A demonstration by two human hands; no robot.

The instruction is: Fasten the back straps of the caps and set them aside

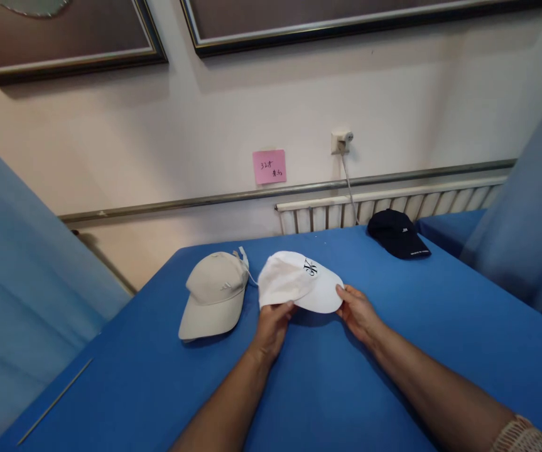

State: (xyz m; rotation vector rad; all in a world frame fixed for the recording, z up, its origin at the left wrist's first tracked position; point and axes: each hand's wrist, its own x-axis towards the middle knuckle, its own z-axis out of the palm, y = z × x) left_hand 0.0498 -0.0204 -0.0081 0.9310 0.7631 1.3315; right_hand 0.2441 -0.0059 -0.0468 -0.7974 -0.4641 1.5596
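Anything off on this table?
Mildly odd: a thin rod lies alone near the left edge of the blue table, apart from the beige cap, and white specks dot the far side. The white cap in the left hand and right hand shows no obvious damage.

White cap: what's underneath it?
Shaded blue surface shows below the white cap, between the left hand and right hand. The cap's inside and anything directly beneath it are hidden.

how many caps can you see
3: a white cap held by the left hand and right hand, a beige cap to its left on the blue table, and a dark cap near the far edge, right.
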